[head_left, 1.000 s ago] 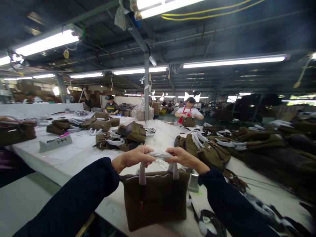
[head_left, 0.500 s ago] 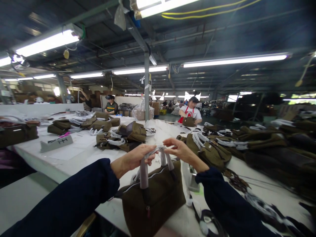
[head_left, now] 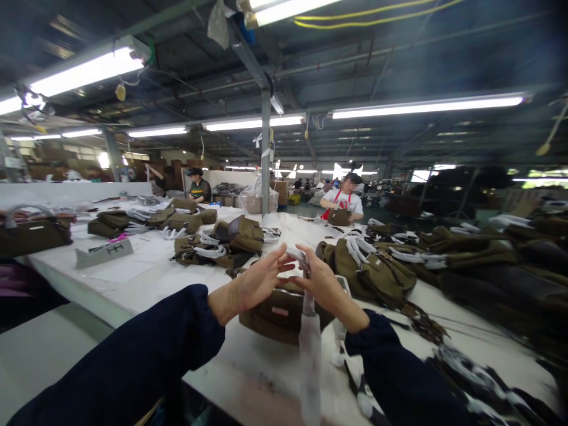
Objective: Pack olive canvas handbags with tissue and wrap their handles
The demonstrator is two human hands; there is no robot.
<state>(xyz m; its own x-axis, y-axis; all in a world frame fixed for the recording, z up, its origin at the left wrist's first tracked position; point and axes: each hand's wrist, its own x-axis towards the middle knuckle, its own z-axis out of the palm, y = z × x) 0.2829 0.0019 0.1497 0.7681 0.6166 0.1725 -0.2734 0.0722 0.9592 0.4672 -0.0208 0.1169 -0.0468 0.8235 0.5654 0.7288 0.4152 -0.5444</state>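
Note:
An olive-brown handbag [head_left: 270,316] with a small pinkish label on its side sits on the table in front of me. Its handle, wrapped in whitish material, rises between my hands. My right hand [head_left: 326,287] curls its thumb and fingers around a wrapped handle [head_left: 309,305]. From beneath that hand a long pale strip [head_left: 309,367] hangs down, smeared by motion. My left hand [head_left: 252,287] is beside the handle at the left, its fingers stretched and apart above the bag. Part of the handle is hidden behind my fingers.
Olive bags with wrapped handles [head_left: 373,269] lie to the right, others [head_left: 222,242] beyond my left hand. A grey holder [head_left: 104,254] stands on the white table [head_left: 164,287]. Dark straps [head_left: 426,325] lie at right. Across the table, a person in a red apron [head_left: 341,201] handles a bag.
The bag has turned, so its labelled side now faces me, and it sits farther away. My left hand has let go of the handle; my right hand has closed on it.

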